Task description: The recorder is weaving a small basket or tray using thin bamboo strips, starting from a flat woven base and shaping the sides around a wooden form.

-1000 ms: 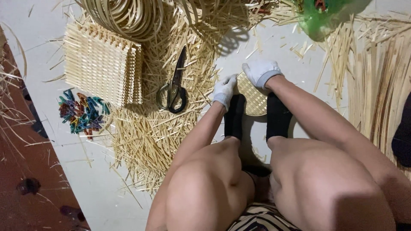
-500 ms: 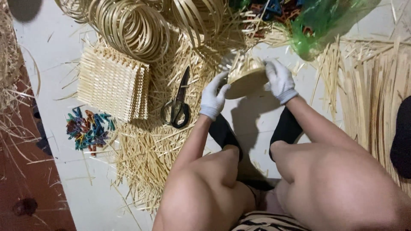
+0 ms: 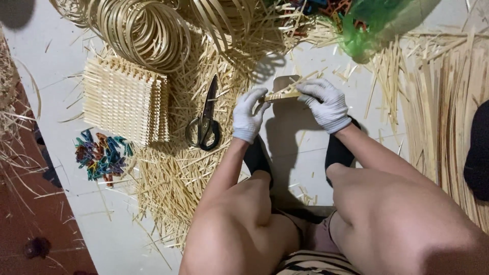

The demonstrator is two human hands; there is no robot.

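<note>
bamboo woven piece pinched betw. both gloved hands, left & right.

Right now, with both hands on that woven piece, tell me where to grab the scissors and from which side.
Take the scissors by the black handle loops, the end nearest the person, coming in from the left hand's side. They lie flat on the straw pile, blades closed and pointing away toward the coiled strips, so the loops are probably the safer hold.

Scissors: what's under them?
The scissors lie on a heap of loose straw-coloured strips spread over the pale floor. Whatever lies beneath the heap there is covered.
</note>
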